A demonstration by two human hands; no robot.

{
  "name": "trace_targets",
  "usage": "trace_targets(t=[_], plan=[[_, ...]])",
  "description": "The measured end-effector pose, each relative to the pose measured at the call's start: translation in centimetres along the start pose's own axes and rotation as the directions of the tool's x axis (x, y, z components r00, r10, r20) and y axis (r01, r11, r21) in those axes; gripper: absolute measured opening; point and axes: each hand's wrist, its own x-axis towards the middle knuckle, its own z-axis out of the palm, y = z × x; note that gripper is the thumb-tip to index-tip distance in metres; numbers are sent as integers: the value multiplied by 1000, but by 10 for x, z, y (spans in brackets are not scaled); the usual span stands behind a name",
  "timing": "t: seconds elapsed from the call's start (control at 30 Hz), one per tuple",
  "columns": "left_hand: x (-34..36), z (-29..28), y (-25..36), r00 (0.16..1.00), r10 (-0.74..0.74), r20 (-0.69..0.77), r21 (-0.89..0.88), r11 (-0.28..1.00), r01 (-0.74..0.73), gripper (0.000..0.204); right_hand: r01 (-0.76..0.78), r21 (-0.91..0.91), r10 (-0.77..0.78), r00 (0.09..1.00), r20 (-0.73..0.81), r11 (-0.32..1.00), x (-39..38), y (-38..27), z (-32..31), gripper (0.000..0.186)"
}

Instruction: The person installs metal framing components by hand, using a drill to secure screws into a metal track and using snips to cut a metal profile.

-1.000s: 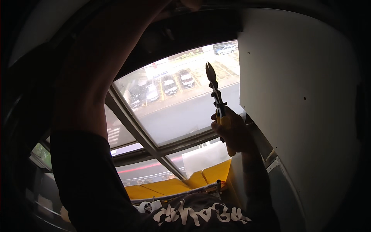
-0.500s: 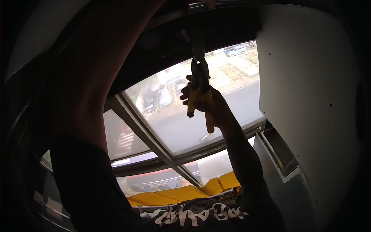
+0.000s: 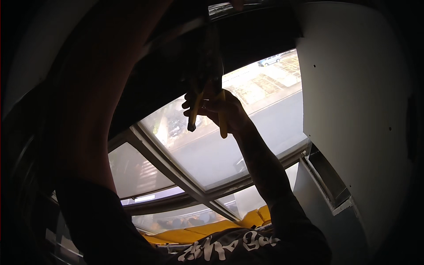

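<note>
My right hand (image 3: 227,108) is raised in front of the window, its fingers wrapped round a pair of pliers (image 3: 223,115) with yellow handles. The handles stand apart and point downward. The jaws reach up into deep shadow under a dark overhead panel (image 3: 260,33), so I cannot make out what they touch. My left arm (image 3: 99,110) stretches up past the top edge of the picture. Only what looks like a fingertip (image 3: 237,4) shows there, and the rest of my left hand is hidden.
A framed window (image 3: 247,150) looks down on a road and a parked car (image 3: 270,60). To the right is a pale wall panel (image 3: 349,88) with small holes, above a rectangular recess (image 3: 329,176). Yellow sheeting (image 3: 198,232) lies behind my shirt.
My right hand and the pliers have shifted left, and the jaws are now lost in the shadow. The handles look wider apart. My left arm has also shifted slightly left in view.
</note>
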Motion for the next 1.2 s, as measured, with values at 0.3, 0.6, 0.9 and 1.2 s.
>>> trace_targets(t=[0.3, 0.6, 0.9, 1.2], plan=[[16, 1, 5, 997, -76, 18, -31, 997, 76, 19, -39, 6, 38, 997, 65, 999, 4, -6, -2, 44], [9, -6, 21, 990, -130, 59, -49, 990, 132, 24, -22, -48, 25, 998, 52, 999, 15, -1, 1, 42], [15, -12, 24, 986, -126, 107, 19, 992, 124, 32, 77, 199, -71, 997, -37, 977, 29, 23, 21, 41], [19, -11, 22, 984, -139, 115, 31, 990, 136, 35, 124, 297, -121, 992, -28, 947, 39, 40, 43, 37]])
